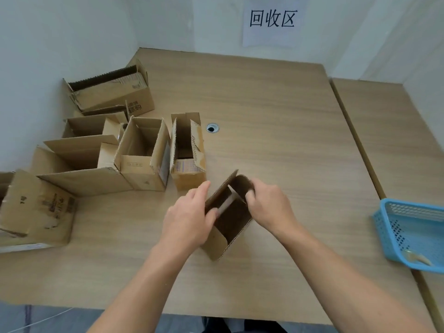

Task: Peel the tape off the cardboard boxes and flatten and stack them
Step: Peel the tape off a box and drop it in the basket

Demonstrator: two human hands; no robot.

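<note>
A small open cardboard box (229, 227) stands tilted on the wooden table (276, 121) in front of me. My left hand (189, 217) grips its left wall, fingers curled over the rim and into the opening. My right hand (269, 207) holds the far right flap, fingers curled over its edge. A pale strip, possibly tape (224, 206), shows inside the box between my hands. Several other open cardboard boxes (144, 155) stand in a cluster along the left side of the table.
A blue plastic basket (413, 234) with a crumpled scrap inside sits at the right edge. A cable hole (212, 128) lies mid-table. A paper sign (271, 20) hangs on the back wall. A second table (394, 131) adjoins on the right.
</note>
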